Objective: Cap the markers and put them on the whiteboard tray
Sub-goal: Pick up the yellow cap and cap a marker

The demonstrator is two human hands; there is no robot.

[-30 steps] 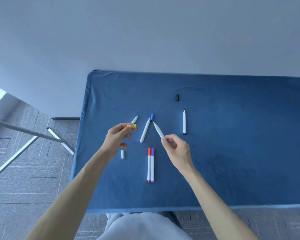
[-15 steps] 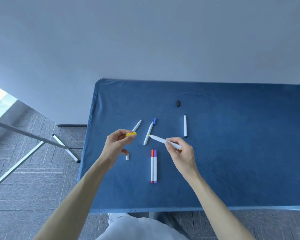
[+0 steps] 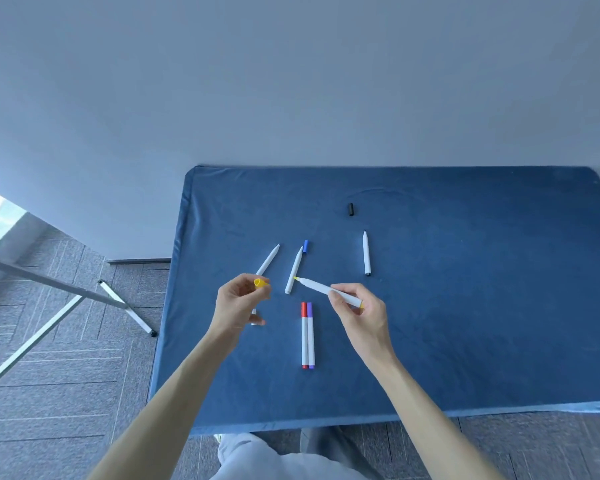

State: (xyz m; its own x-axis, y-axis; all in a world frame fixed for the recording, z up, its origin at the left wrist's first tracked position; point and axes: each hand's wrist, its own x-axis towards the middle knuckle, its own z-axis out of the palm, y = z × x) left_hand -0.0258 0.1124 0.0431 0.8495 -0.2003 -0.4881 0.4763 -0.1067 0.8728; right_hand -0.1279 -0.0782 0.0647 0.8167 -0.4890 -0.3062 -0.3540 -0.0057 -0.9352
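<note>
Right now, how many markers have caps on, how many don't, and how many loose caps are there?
Capped markers: 2 (red marker, purple marker)
Uncapped markers: 4 (yellow marker, blue marker, black marker, white marker)
Loose caps: 4 (yellow cap, blue cap, black cap, white cap, partly hidden)
Total: 10

Your yellow marker [image 3: 326, 291] is uncapped, tip pointing left toward the yellow cap [image 3: 260, 283]; red marker [image 3: 304, 336] and purple marker [image 3: 310, 336] lie capped, side by side.

Yellow marker [image 3: 317, 287] swung tip-left, now nearer yellow cap [image 3: 261, 283].
</note>
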